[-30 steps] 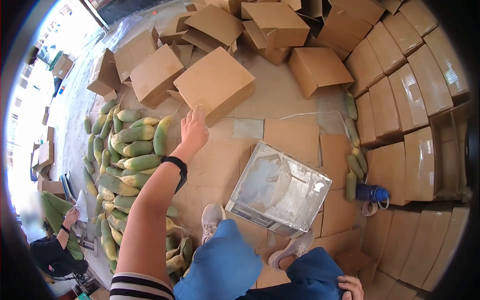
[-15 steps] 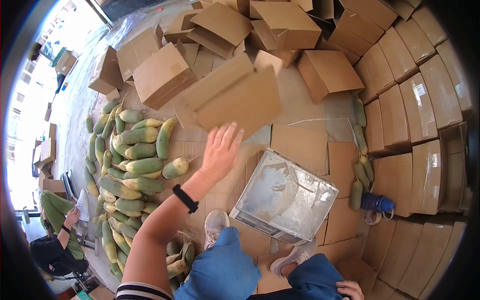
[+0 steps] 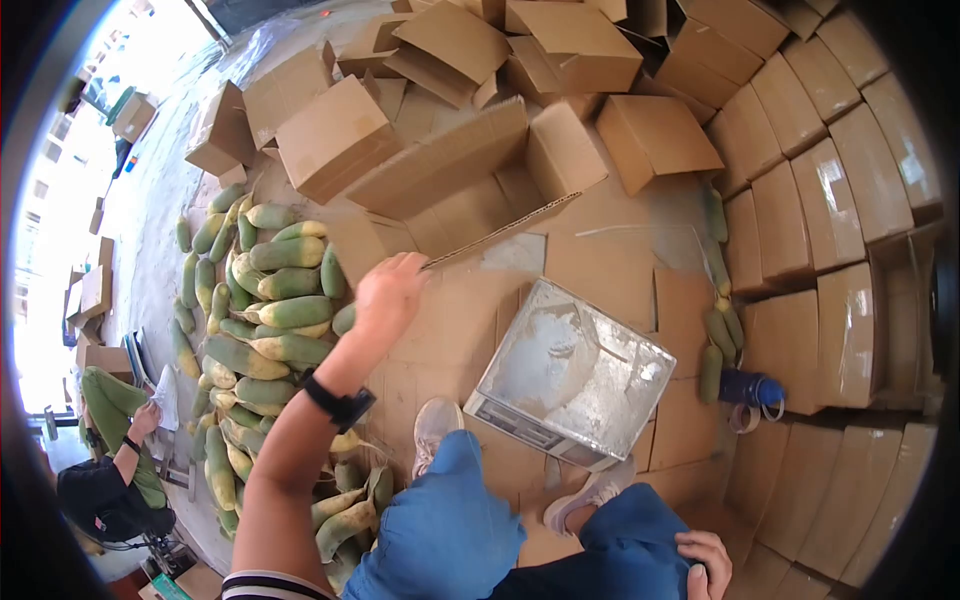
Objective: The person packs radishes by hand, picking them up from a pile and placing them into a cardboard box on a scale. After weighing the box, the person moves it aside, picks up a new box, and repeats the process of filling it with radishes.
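My left hand (image 3: 392,298), a dark band on its wrist, has its fingers closed on the near edge of an open cardboard box (image 3: 455,220). The box stands on the flattened cardboard, its inside facing up and its flaps spread. My right hand (image 3: 705,562) lies on my right knee with nothing visible in it. Between my feet and the box sits a scale (image 3: 575,375) with a worn metal top. Left of my forearm spreads a pile of green-and-white radishes (image 3: 290,283).
Open boxes (image 3: 335,140) crowd the far side. Closed boxes (image 3: 830,200) are stacked along the right, with a few radishes (image 3: 718,335) and a blue bottle (image 3: 750,388) beside them. A seated person (image 3: 110,490) is at the far left.
The box was blurred and tipped, with my left hand spread near it. Now it stands with its opening up, and my left hand has closed on its near edge.
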Motion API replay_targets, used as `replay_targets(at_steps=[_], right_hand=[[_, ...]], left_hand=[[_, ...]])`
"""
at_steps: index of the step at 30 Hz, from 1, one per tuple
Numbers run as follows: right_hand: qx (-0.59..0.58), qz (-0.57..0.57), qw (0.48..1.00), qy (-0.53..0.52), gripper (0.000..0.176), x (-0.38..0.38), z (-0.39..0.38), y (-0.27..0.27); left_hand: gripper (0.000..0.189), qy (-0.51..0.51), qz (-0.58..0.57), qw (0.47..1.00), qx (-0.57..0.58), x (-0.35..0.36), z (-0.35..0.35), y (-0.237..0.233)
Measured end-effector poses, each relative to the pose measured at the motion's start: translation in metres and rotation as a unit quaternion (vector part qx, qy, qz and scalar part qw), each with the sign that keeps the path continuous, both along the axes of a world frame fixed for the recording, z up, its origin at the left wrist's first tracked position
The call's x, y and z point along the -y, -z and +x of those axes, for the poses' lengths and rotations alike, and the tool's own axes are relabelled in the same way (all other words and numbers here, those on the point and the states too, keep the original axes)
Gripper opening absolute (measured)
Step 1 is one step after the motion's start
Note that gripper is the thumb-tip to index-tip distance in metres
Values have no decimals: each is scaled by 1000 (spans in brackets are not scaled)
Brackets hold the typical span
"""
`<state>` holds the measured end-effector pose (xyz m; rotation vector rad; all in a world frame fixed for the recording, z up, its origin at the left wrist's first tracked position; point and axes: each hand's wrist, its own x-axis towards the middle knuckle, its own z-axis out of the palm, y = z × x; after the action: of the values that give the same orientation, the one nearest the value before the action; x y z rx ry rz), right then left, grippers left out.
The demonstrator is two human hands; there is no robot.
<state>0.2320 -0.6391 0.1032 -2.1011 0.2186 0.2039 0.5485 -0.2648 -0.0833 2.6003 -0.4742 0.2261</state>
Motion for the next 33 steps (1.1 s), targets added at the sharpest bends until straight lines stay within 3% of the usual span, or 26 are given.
replay_targets(at_steps=[5,7,14,21,26,30,33], right_hand=[[27,3,1000,4,32,0,-11,-2],[43,-16,998,35,36,-3,-23,6],[91,-9,994,52,31,10,-54,6],[119,-9,990,74,35,19,-76,9],[134,-8,990,54,37,20,-75,10],[147,-10,988,38,37,21,-72,14],[151,-7,988,39,37,21,-73,17]], left_hand=[[27,117,19,992,44,2,-47,-80],[24,231,-21,969,90,20,-64,-91],[10,387,42,921,14,77,-112,-86],[8,394,88,915,-14,90,-132,-58],[17,351,119,924,-92,94,-138,-58],[33,316,27,948,-2,71,-153,-80],[44,179,36,983,-6,18,-175,-98]])
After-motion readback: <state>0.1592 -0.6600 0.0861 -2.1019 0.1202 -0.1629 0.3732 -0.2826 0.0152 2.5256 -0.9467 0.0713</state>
